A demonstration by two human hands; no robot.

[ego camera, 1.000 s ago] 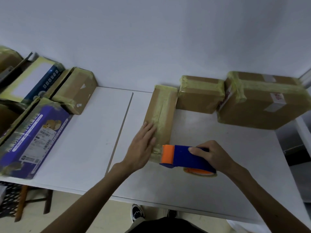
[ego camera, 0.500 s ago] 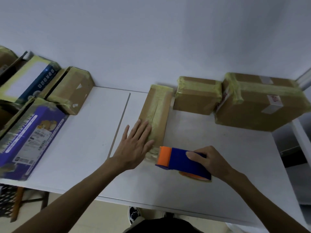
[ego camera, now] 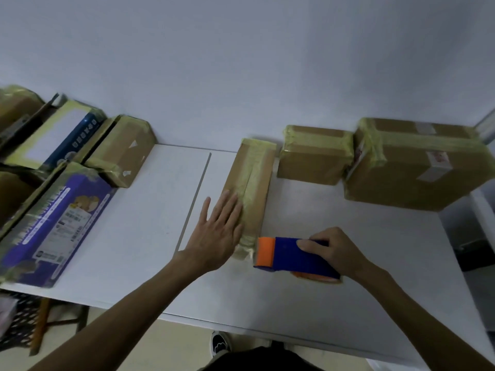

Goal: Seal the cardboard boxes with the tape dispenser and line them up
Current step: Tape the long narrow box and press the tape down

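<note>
A long narrow cardboard box point(ego camera: 254, 180) wrapped in yellowish tape lies in the middle of the white table point(ego camera: 150, 236), its far end near the wall. My left hand point(ego camera: 217, 234) lies flat with straight fingers against the box's near left side. My right hand point(ego camera: 337, 253) grips the blue and orange tape dispenser point(ego camera: 289, 254) just off the box's near end, low over the table. A loose flap of tape hangs at that near end. Two taped boxes stand to the right: a medium one point(ego camera: 313, 156) and a large one point(ego camera: 412, 167).
Several more boxes crowd the left side: a brown taped one point(ego camera: 123, 151), a purple printed one point(ego camera: 56, 223) and a blue and white one point(ego camera: 59, 137). A seam point(ego camera: 195, 199) runs across the table left of my hand. The table's near edge and my shoe show below.
My left hand slid from the top of the narrow box to its left side, fingers spread. The dispenser in my right hand pulled back slightly from the box's near end.
</note>
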